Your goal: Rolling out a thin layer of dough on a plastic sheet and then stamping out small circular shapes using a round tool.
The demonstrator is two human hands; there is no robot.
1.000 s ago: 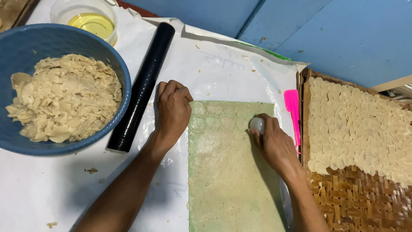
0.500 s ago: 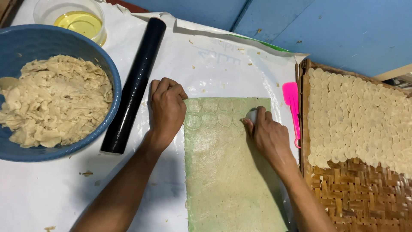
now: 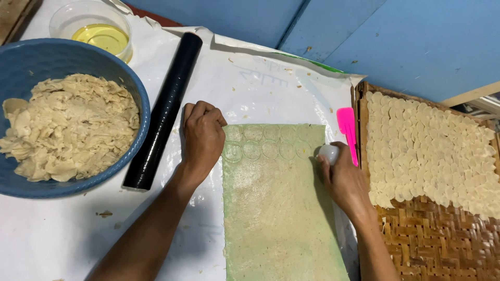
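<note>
Off to the side: big blue bowl (image 3: 136, 99) w/ dough scraps, black rolling pin (image 3: 162, 112), clear plastic tub of yellow oil (image 3: 99, 34), pink spatula (image 3: 347, 130), woven bamboo tray (image 3: 442, 244) w/ cut dough rounds.

I see a matt, floury dough sheet (image 3: 281, 208) on smooth white plastic sheeting (image 3: 62, 239), a glossy black rolling pin (image 3: 164, 112), a rough woven bamboo tray (image 3: 442, 244), and a glossy pink plastic scraper (image 3: 347, 130).
</note>
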